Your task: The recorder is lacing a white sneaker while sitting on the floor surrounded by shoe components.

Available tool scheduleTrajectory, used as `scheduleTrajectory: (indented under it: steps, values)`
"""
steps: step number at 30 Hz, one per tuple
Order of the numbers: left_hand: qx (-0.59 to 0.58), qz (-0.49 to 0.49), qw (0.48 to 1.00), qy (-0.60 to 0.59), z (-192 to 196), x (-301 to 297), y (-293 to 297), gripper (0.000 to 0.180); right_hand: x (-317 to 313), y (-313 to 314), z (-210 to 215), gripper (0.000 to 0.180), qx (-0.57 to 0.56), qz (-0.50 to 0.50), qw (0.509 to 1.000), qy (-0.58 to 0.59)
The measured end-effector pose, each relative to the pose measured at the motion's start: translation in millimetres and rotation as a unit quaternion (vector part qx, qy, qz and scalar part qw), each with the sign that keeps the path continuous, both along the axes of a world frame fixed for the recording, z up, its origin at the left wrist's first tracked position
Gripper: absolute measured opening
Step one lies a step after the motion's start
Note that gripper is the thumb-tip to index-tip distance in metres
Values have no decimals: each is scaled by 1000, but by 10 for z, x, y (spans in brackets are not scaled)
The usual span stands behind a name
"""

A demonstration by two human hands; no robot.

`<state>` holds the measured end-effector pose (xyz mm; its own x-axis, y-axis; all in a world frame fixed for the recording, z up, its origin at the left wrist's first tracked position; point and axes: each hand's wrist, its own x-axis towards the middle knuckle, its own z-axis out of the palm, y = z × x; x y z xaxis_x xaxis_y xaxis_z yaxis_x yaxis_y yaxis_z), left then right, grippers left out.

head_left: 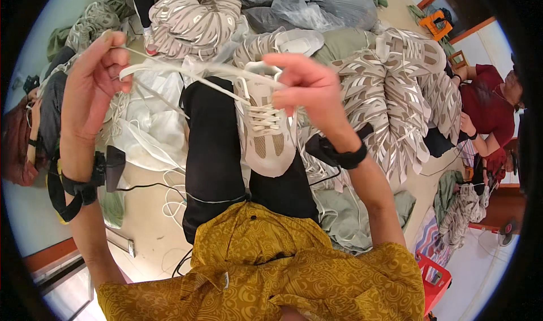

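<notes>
A beige and white shoe upper point(274, 158) rests over my thigh, toe toward me, with a pale lace criss-crossed through its lower eyelets. My left hand point(93, 83) is raised at the left with fingers curled round the white shoelace point(218, 87), which stretches across to the upper. On the right, above the upper's side, my right hand point(310, 89) has thumb and fingers around another stretch of lace; motion smears it somewhat. Both wrists wear black straps with small devices.
Bundled shoe uppers point(376, 112) are heaped to my right, and another bundle point(192, 21) lies ahead. White cloth or bagging point(150, 134) with loose laces is at my left. Grey plastic bags point(305, 7) sit at the back. A person in dark red point(489, 103) works at the right.
</notes>
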<state>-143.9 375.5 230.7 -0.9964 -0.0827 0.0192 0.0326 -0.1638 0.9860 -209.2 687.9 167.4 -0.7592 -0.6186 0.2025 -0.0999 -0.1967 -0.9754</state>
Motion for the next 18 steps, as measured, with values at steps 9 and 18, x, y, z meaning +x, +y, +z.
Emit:
scheduleTrajectory:
  steps: [9, 18]
  values:
    - [71, 102, 992, -35, -162, 50, -637, 18, -156, 838, 332, 7, -311, 43, 948, -61]
    - [85, 192, 977, -39, -915, 14, -1627, 25, -175, 2169, 36, 11, -325, -174, 925, -94]
